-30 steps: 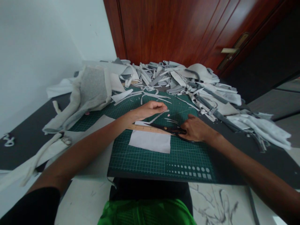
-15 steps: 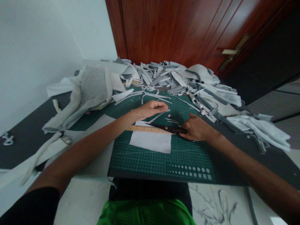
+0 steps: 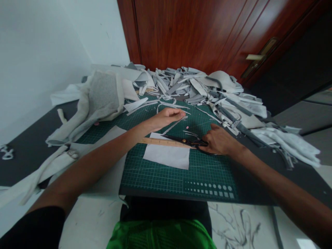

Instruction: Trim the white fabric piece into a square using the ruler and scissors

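My left hand (image 3: 169, 117) is pinched closed above the mat, with one end of a thin grey-white fabric strip (image 3: 174, 126) at its fingertips. The strip slants down toward the white fabric piece (image 3: 167, 157). My right hand (image 3: 219, 139) is wrapped round the handles of black scissors (image 3: 188, 141), whose blades point left. Under the blades, a wooden ruler (image 3: 160, 142) lies across the fabric piece. All of this is on a green cutting mat (image 3: 155, 180). A few thin offcuts (image 3: 190, 134) and a small pink bit (image 3: 187, 127) lie between my hands.
A heap of grey and white fabric scraps (image 3: 178, 84) covers the table's far side and spreads right. Rolled fleecy cloth (image 3: 101, 97) stands at left, near a white sheet (image 3: 111, 173) hanging over the front edge. Loose strips (image 3: 242, 224) litter the floor.
My left hand has risen slightly, away from me, with the strip's end. The scissors in my right hand have barely shifted.
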Demonstrator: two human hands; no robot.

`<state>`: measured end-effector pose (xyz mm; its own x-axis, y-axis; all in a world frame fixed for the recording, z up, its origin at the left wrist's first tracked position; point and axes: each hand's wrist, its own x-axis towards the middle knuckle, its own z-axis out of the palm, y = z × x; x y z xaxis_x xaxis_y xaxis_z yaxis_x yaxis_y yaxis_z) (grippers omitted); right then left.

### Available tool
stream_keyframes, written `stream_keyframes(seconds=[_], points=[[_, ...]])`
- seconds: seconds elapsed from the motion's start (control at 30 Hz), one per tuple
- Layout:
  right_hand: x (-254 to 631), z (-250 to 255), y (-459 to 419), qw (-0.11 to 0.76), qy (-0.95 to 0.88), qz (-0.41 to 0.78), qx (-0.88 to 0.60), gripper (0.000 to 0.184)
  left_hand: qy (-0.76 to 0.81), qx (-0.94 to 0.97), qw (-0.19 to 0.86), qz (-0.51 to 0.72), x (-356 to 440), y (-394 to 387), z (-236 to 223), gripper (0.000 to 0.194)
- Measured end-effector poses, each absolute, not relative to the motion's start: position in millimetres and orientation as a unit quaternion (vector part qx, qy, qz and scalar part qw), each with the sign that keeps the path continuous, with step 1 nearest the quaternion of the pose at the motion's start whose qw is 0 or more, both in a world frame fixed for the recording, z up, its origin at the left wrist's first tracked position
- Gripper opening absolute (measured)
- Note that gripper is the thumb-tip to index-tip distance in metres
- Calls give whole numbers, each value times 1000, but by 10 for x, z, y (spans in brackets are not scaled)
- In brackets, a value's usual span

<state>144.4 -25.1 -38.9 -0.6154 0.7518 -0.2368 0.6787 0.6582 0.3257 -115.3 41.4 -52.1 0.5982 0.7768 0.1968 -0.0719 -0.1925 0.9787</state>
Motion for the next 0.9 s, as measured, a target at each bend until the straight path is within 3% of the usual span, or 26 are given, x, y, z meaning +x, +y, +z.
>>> stream_keyframes(seconds=[0.9], points=[[1221, -413, -238, 172, 894, 35, 413, 48, 225, 685, 587, 367, -1108, 418, -672, 48]])
